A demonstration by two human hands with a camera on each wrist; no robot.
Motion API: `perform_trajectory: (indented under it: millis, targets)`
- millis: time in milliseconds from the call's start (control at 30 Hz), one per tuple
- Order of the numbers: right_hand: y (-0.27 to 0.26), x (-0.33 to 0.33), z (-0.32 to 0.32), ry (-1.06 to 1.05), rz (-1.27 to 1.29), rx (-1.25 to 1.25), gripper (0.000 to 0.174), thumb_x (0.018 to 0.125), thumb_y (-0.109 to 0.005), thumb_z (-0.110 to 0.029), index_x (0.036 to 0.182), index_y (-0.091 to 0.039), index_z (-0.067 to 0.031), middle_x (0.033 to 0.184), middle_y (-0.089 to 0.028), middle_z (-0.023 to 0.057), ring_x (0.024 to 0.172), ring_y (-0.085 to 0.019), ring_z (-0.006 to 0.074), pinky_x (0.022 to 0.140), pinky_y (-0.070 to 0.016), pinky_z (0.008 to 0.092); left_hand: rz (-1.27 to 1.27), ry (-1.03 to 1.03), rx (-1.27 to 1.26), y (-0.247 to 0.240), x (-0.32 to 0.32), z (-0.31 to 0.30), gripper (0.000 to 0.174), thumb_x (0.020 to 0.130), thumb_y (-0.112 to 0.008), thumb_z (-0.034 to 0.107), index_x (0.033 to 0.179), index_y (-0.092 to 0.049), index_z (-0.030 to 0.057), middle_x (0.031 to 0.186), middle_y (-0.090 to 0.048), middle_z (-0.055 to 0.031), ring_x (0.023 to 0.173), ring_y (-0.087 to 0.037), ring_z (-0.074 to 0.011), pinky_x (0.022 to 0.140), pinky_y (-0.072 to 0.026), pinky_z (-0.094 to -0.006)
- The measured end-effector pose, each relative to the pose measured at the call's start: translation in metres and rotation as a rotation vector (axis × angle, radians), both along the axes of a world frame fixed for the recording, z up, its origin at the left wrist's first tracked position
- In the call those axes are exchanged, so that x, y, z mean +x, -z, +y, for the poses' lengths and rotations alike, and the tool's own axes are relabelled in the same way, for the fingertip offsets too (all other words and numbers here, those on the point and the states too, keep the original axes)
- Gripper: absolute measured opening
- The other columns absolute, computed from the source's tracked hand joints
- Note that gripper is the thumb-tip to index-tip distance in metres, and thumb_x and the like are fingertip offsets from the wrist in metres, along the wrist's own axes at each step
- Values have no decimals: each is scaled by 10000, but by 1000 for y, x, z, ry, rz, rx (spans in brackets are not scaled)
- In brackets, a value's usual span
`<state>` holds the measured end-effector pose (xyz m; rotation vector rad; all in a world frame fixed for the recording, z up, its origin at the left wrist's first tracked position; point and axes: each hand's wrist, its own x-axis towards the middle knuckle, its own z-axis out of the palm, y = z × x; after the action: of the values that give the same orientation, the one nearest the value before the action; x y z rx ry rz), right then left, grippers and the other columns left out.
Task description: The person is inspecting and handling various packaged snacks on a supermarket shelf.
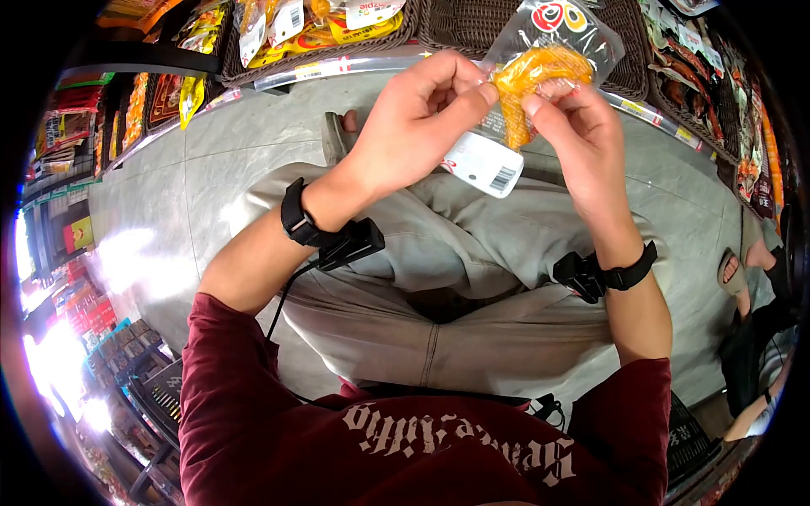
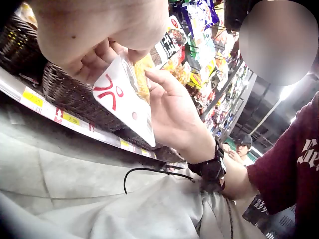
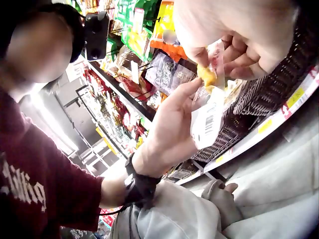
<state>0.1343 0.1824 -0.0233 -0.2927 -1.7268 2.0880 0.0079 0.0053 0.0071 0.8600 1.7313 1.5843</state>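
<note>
Left hand (image 1: pixel 413 126) is pinching the near side of the clear pouch (image 1: pixel 595 52) between thumb and bent fingers; right hand (image 1: pixel 584 143) is gripping the other side, thumb pressing on the front, fingers curling behind (exact fingertip contact back there is hiding from me, can't tell). Pouch is hanging in the air between both hands, above the lap and just in front of the shelf edge. Inside, the curved orange-yellow piece (image 1: pixel 527 72) is bending like a hook and looking glossy under tight, wrinkling film. Handling guess: it's reading light, with a fairly firm but slightly giving core; film is probably flexing and sliding a bit under bare skin. I'd be taking hold over the solid piece or at the flat film margin, not squeezing the thin bend or hanging it off the label. The white label (image 1: pixel 485 164) is sticking out below, smooth, matte, flat, round-cornered, looking stiffer than the film and showing a barcode; red and yellow ring print is sitting on the clear far end. Further out, coarse brown woven baskets (image 1: pixel 451 29) are lining the shelf behind a smooth price rail (image 1: pixel 308 72), and grey marbled floor tiles (image 1: pixel 228 131) are running underneath.
</note>
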Motion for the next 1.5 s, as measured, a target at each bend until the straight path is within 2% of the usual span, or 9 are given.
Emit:
perform_trajectory:
  millis: [267,433,533,633,700,900,1200,1400,1500]
  targets:
    - [-3,1,-5,-207,-122,-19,203,996,-731,-55,1179,-680,18,1096,-729,29,981,-665,62,858,-537,230,-18,-97,33,-2,-1,2,132,1078,-625,159,1098,-636,29,874,-646,13,781,-584,-46,691,-476,-222]
    - [0,0,-3,-233,-110,-17,230,996,-729,-53,1202,-679,34,1125,-741,44,998,-677,71,870,-540,236,-2,-115,76,1,-1,3,141,1072,-637,172,1092,-648,32,871,-646,16,770,-580,-43,672,-463,-220]
    - [-1,0,-2,-224,-105,9,225,997,-726,-52,1200,-680,35,1121,-744,48,994,-680,73,876,-542,242,-24,-95,68,0,-2,3,152,1069,-649,177,1107,-652,30,885,-655,14,788,-590,-42,682,-473,-220]
    - [-1,1,1,-215,-92,36,219,1001,-719,-49,1199,-681,37,1121,-743,52,996,-680,75,884,-544,247,-50,-74,113,-1,-2,3,173,1037,-689,153,1104,-662,-5,952,-710,-24,857,-638,-75,766,-534,-254]
    - [-1,1,2,-206,-81,39,215,1003,-715,-47,1198,-681,37,1124,-741,55,1000,-679,75,887,-545,250,108,-39,-8,-5,-1,2,181,1002,-735,154,1094,-676,9,960,-706,-16,883,-638,-89,802,-536,-275]
    - [-3,3,2,-133,-21,22,206,1008,-709,-48,1194,-678,35,1140,-730,55,1022,-672,73,896,-545,251,241,39,91,0,-3,3,198,960,-787,149,1073,-678,27,941,-701,-14,903,-626,-73,815,-526,-274]
    - [2,2,3,-175,-88,-61,290,1009,-687,-39,1289,-629,11,1189,-710,50,1080,-670,95,951,-537,263,176,54,45,3,-4,2,215,973,-772,147,1126,-686,24,986,-728,-26,912,-647,-71,822,-534,-269]
    - [2,-1,-1,-158,-46,-41,249,989,-686,-6,1228,-615,-12,1216,-693,49,1097,-662,103,976,-532,287,147,40,15,9,-8,3,224,972,-766,138,1141,-680,18,1049,-730,-42,970,-658,-78,845,-547,-277]
    - [1,-3,-3,-131,19,-28,187,986,-690,-4,1159,-619,-16,1132,-679,15,1053,-647,85,950,-529,287,120,56,73,18,-8,4,248,971,-769,134,1165,-669,16,1079,-725,-38,987,-652,-74,846,-546,-272]
